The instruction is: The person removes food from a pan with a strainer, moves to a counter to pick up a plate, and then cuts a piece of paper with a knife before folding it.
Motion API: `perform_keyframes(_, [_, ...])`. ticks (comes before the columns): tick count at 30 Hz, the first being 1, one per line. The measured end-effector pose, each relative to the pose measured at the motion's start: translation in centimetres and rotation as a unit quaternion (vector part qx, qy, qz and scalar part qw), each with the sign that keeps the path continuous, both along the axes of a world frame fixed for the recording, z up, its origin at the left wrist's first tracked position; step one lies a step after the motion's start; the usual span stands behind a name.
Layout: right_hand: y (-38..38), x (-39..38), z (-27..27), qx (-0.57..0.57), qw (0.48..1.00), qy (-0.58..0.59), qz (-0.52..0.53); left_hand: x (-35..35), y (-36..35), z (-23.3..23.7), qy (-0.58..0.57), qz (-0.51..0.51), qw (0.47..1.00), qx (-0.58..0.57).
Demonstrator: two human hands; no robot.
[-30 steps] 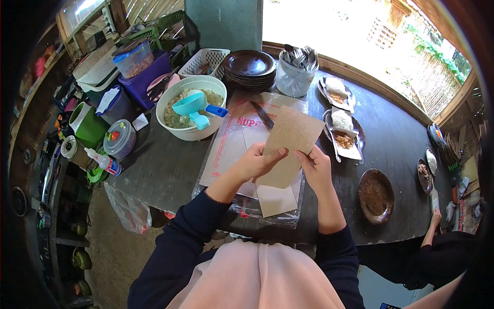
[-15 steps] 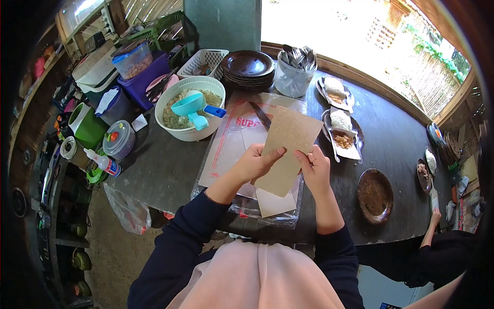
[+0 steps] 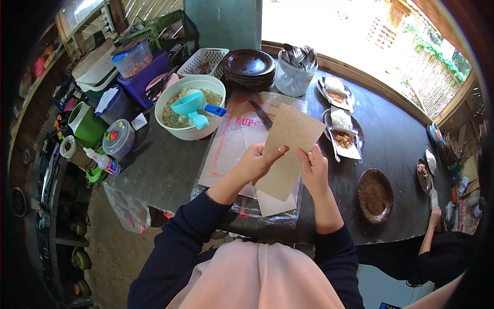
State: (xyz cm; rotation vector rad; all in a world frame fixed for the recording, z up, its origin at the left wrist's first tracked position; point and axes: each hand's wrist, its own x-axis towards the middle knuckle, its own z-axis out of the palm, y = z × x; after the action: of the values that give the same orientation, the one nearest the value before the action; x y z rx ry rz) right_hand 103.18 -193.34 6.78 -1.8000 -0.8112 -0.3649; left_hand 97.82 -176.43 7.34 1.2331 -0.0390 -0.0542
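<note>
A rectangular sheet of brown paper (image 3: pixel 293 129) is held up in front of me, tilted, above the table. My left hand (image 3: pixel 263 158) pinches its left edge with the thumb on top. On the right edge, my right hand (image 3: pixel 314 165) grips the same sheet between thumb and fingers. Beneath them lies a plastic-wrapped stack of paper (image 3: pixel 221 159) with red print. A loose pale sheet (image 3: pixel 275 203) rests on that stack, partly covered by the held one. Behind the held sheet, a knife (image 3: pixel 261 114) lies on the stack with its lower end hidden.
To the left stands a white tub of rice (image 3: pixel 167 130) with a turquoise scoop (image 3: pixel 189 104). Dark plates (image 3: pixel 249 64) are stacked at the back beside a cutlery bucket (image 3: pixel 294 80). Plated rice (image 3: pixel 341 119) and a brown plate (image 3: pixel 375 196) are right. A co-worker's hand (image 3: pixel 435 215) shows far right.
The brown sheet has shifted slightly, its top edge a little higher and farther right. My right hand has moved slightly with it. The knife and tub have stayed put.
</note>
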Motion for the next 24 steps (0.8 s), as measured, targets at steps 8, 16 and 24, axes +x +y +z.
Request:
perform_keyframes(8, [0.2, 0.2, -0.3, 0.008, 1.0, -0.023, 0.001, -0.1, -0.3, 0.0, -0.006, 0.007, 0.999, -0.033])
perform_keyframes(16, [0.3, 0.1, -0.4, 0.012, 1.0, -0.014, 0.006, 0.3, 0.1, -1.2, 0.011, -0.002, 0.999, -0.053])
perform_keyframes(24, [0.3, 0.4, -1.0, 0.004, 1.0, -0.01, 0.008, -0.1, 0.1, -0.4, 0.035, -0.007, 0.997, -0.074])
